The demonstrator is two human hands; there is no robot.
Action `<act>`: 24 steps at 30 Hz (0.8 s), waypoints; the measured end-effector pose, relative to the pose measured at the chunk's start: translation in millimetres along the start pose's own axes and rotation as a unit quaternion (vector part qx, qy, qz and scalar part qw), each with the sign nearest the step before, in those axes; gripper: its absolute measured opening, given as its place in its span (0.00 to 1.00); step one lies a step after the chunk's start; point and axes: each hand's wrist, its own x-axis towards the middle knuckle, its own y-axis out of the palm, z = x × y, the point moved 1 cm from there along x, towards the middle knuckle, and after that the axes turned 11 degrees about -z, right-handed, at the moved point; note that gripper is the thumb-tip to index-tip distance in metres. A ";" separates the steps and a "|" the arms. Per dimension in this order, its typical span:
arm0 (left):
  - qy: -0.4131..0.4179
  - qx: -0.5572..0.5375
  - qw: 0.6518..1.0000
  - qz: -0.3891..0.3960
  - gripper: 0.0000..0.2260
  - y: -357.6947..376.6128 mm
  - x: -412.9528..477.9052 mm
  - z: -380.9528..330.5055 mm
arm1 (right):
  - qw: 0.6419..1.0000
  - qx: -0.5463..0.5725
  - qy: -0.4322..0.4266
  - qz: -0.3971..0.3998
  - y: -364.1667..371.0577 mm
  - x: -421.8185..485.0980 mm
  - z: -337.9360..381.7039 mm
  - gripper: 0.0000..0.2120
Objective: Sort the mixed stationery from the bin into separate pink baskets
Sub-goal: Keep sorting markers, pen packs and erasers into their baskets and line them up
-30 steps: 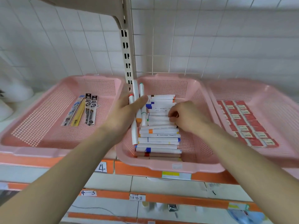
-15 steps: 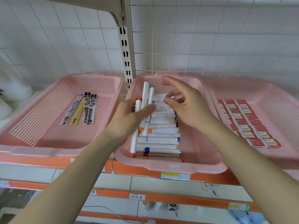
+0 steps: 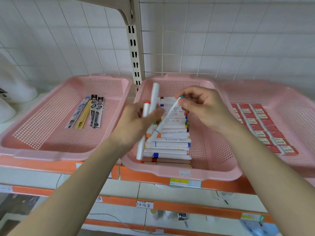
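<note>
Three pink baskets stand side by side on the shelf. Over the middle basket [image 3: 221, 169], which holds a stack of several white markers [image 3: 170, 147], my left hand [image 3: 136, 123] grips white markers [image 3: 154, 97] that point up and away. My right hand [image 3: 204, 108] pinches the green-capped top end of one white marker [image 3: 167, 118], which slants down to the left across my left palm. The left basket [image 3: 42, 147] holds packaged pen refills [image 3: 87, 113]. The right basket [image 3: 272, 92] holds rows of red and white erasers [image 3: 262, 126].
A slotted shelf upright [image 3: 134, 53] rises against the tiled wall between the left and middle baskets. The shelf edge is orange [image 3: 51, 165] with labels. A lower shelf [image 3: 170, 215] holds small items. White objects [image 3: 10, 99] stand at the far left.
My right hand has left the stack in the basket and now pinches the green-capped marker, pulling its top end to the right, away from the bundle in my left hand.
</note>
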 end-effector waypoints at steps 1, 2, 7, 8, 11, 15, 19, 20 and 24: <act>-0.009 -0.034 0.998 -0.046 0.09 -2.4 1.6 1.9 | 1.000 0.018 0.011 -0.016 -3.4 2.2 0.3 0.09; -0.025 -0.074 0.993 -0.091 0.09 -5.9 3.4 3.3 | 0.998 0.031 0.021 -0.044 -7.5 4.7 0.0 0.08; -0.053 -0.109 0.989 -0.084 0.08 -11.8 5.4 7.4 | 0.975 -0.013 0.075 -0.209 -29.1 14.6 -13.7 0.09; -0.043 -0.087 0.993 -0.067 0.09 -11.4 5.4 8.5 | 0.972 -0.039 0.095 -0.213 -28.7 14.8 -17.7 0.08; -0.035 -0.068 0.996 -0.042 0.13 -10.9 5.1 10.2 | 0.962 -0.133 0.110 -0.214 -21.9 13.7 -28.9 0.09; -0.031 -0.047 0.997 -0.055 0.10 -9.7 4.1 7.9 | 0.947 -0.263 0.098 -0.156 -9.3 12.4 -40.4 0.05; -0.027 -0.034 0.998 -0.040 0.08 -4.9 1.2 1.6 | 0.922 -0.364 0.094 -0.092 -2.3 13.5 -49.5 0.06; -0.025 -0.029 0.999 -0.036 0.07 -3.1 0.0 -0.7 | 0.921 -0.368 0.098 -0.086 -1.7 14.6 -50.3 0.07; -0.016 0.016 1.000 -0.011 0.12 1.2 -4.1 -4.1 | 0.942 -0.307 0.117 -0.071 -0.1 14.7 -53.1 0.11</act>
